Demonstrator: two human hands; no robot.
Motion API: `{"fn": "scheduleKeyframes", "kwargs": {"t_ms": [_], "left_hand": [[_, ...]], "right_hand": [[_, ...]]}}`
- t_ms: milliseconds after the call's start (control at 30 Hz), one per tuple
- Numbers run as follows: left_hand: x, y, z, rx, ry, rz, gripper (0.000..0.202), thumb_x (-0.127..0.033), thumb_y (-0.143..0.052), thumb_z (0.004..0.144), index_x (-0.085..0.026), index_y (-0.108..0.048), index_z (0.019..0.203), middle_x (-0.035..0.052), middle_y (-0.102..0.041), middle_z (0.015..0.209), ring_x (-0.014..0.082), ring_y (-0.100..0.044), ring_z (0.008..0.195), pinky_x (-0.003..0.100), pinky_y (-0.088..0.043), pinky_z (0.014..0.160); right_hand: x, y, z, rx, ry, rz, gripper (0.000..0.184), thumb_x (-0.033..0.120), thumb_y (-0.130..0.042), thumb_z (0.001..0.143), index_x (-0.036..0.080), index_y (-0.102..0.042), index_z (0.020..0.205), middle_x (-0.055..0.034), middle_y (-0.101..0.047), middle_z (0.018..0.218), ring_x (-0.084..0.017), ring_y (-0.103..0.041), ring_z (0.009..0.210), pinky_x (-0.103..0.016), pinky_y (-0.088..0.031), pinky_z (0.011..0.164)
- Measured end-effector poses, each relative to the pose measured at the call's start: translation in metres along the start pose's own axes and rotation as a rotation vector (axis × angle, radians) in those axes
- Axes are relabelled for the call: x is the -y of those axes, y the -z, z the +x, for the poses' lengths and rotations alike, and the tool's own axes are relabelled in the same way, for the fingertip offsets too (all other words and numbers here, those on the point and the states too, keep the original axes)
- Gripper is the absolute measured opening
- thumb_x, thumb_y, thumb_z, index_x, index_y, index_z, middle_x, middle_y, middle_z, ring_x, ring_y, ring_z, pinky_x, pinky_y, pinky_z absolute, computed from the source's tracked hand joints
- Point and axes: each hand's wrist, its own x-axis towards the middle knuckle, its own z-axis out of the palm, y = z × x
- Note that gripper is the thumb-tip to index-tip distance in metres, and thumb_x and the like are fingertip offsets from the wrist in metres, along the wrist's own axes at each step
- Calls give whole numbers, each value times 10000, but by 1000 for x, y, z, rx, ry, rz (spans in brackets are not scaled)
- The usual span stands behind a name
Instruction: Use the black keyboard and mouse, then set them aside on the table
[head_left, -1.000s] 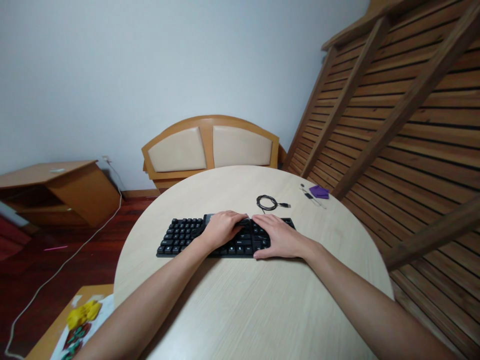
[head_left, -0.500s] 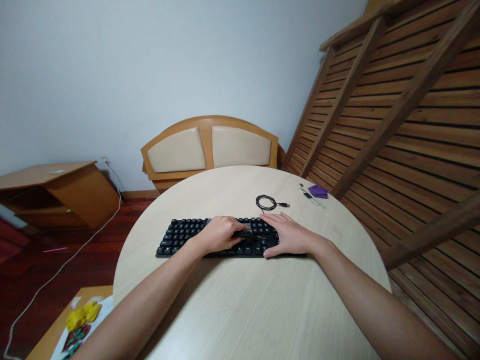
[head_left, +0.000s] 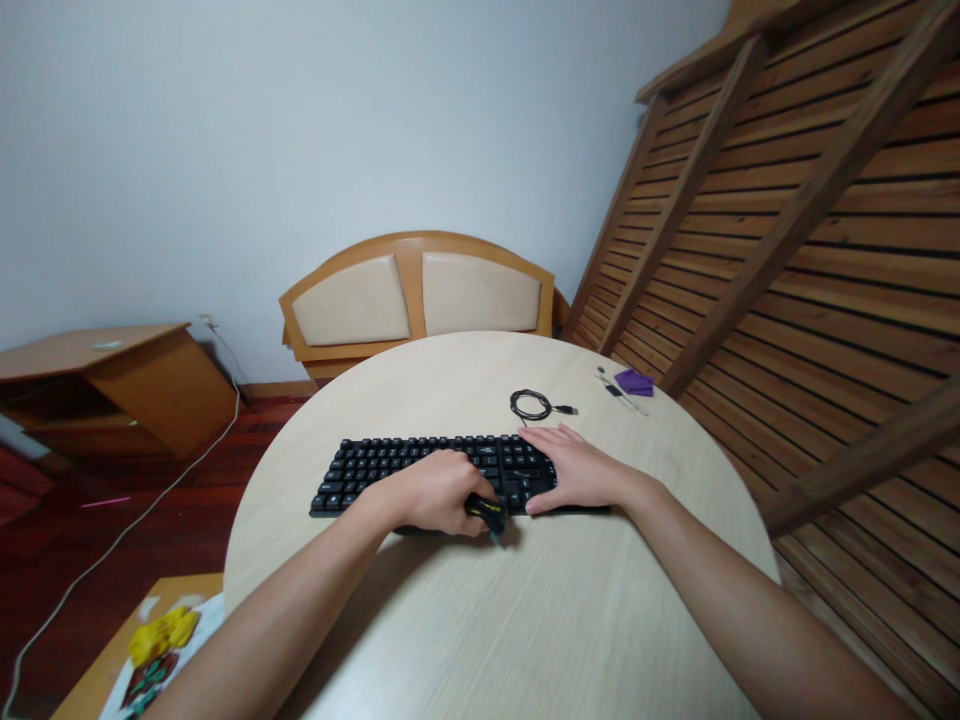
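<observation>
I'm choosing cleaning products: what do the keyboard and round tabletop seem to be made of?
Keyboard: probably plastic, matte black, judging by its dull moulded look. Round tabletop: pale wood or laminate with a soft sheen; the fine grain streaks fit either.

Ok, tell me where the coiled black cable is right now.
In the head view, the coiled black cable lies on the round table, just beyond the keyboard's right part and the right hand, left of the purple item.
</observation>
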Motion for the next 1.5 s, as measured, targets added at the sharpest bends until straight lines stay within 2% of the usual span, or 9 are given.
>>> {"fn": "scheduleKeyframes", "kwargs": {"t_ms": [233, 433, 567, 700, 867, 1033, 1133, 1233, 1500], "left_hand": [[0, 7, -4, -10, 33, -378, 193, -265, -663, 852, -198, -773, 996, 4, -760, 844, 138, -672, 720, 212, -491, 675], [7, 11, -3, -379, 66, -634, 279, -339, -681, 875, -153, -743, 1073, 80, -736, 1069, 206, -662, 1005, 313, -499, 944], [6, 1, 7, -587, 107, -753, 291, -390, -701, 853, -132, -744, 979, 99, -718, 1049, 214, -658, 977, 327, -517, 916], [8, -12, 18, -651, 187, -839, 384, -454, -696, 858, -128, -716, 1060, 94, -730, 1037, 230, -667, 974, 347, -542, 889], [20, -18, 16, -645, 180, -701, 518, -484, -602, 932, -182, -549, 1350, 140, -588, 1388, 254, -569, 1258, 420, -454, 1076], [35, -29, 6, -331, 294, -204, 913, -629, -688, 808, -166, -349, 1518, 174, -332, 1592, 336, -286, 1480, 531, -240, 1211], [41, -38, 5, -156, 342, -44, 1115, -807, -633, 717, -163, -283, 1556, 184, -233, 1627, 391, -176, 1507, 575, -188, 1214], [44, -42, 6, -136, 345, 13, 1137, -871, -557, 712, -182, -263, 1568, 168, -259, 1623, 381, -216, 1499, 569, -177, 1219], [42, -41, 7, -136, 333, 59, 1151, -894, -529, 706, -144, -308, 1551, 178, -295, 1608, 369, -276, 1479, 541, -169, 1225]], "right_hand": [[-3, -1, 0, -19, 24, 17, 1141, 758, -760, 584, 225, -401, 1527, -159, -415, 1551, -401, -333, 1439, -631, -135, 1198], [12, 8, 4, -129, 178, 140, 861, 649, -790, 662, 259, -570, 1398, -130, -534, 1456, -362, -442, 1365, -554, -308, 1150], [35, 9, 5, -272, 294, 380, 588, 529, -771, 763, 229, -644, 1252, -103, -663, 1264, -302, -590, 1191, -469, -435, 1056], [50, 2, 6, -399, 188, 577, 340, 487, -693, 850, 203, -669, 1035, -58, -713, 1007, -241, -661, 945, -374, -522, 881], [42, 9, 8, -835, 42, 664, 346, 531, -568, 911, 225, -560, 1071, -68, -670, 993, -239, -638, 928, -368, -531, 848], [19, 31, -4, -1222, -145, 225, 364, 470, -578, 919, 214, -549, 1177, -95, -652, 1044, -265, -625, 957, -413, -515, 876], [12, 34, -8, -1066, -88, -139, 227, 361, -593, 928, 214, -629, 1098, -82, -673, 1029, -257, -625, 964, -398, -500, 884], [16, 24, -2, -763, -28, -358, 187, 238, -587, 930, 219, -669, 1098, -75, -679, 1015, -248, -608, 989, -358, -490, 844], [41, -2, 13, -372, -79, -438, 263, 286, -557, 960, 190, -728, 1135, -112, -678, 1124, -247, -584, 1062, -355, -499, 870]]}}
